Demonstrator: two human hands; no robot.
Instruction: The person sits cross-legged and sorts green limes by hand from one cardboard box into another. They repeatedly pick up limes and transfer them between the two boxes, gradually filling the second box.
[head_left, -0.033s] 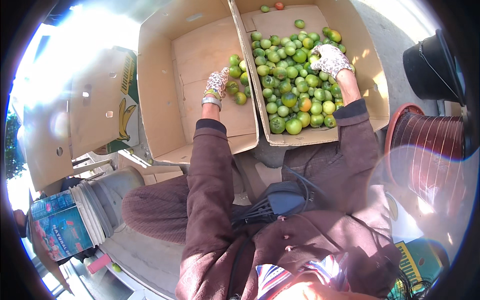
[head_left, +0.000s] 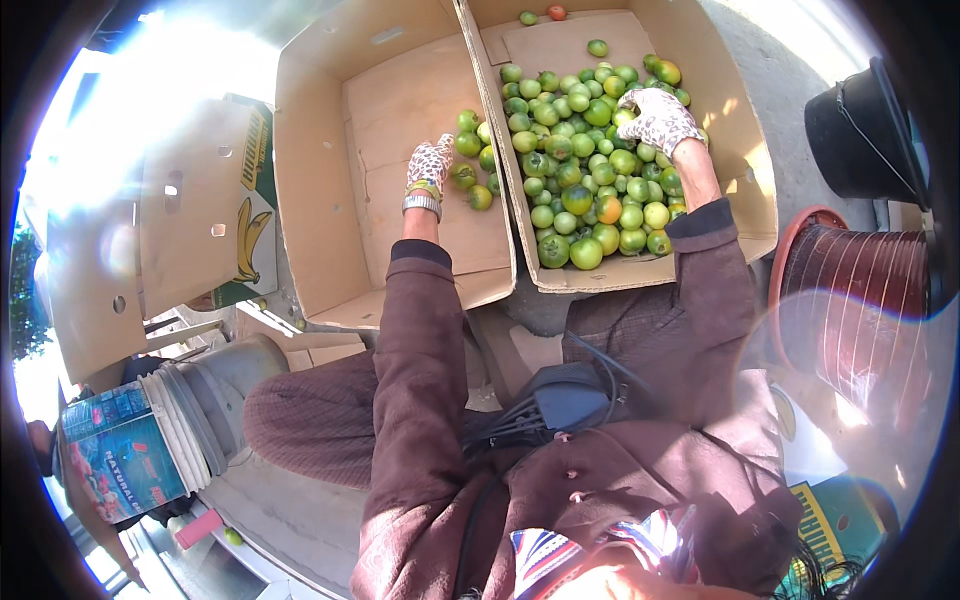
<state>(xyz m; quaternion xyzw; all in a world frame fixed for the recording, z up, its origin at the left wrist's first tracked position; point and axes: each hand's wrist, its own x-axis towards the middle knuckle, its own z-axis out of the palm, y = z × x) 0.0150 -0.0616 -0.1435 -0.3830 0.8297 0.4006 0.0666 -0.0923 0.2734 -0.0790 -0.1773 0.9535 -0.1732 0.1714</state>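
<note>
While green tomatoes (head_left: 577,199) crowd the right-hand box (head_left: 741,120), your right hand (head_left: 658,118) curls closed around one inside it.
Likely light, firm, slick and bruisable, each wants cupping round its sides; left of that box, your left hand's (head_left: 430,168) fingers bend loosely, hold unclear.

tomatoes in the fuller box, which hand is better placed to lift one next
Probably the right hand: it is among those tomatoes, within the fuller box, while the left hand is inside the other box.
</note>
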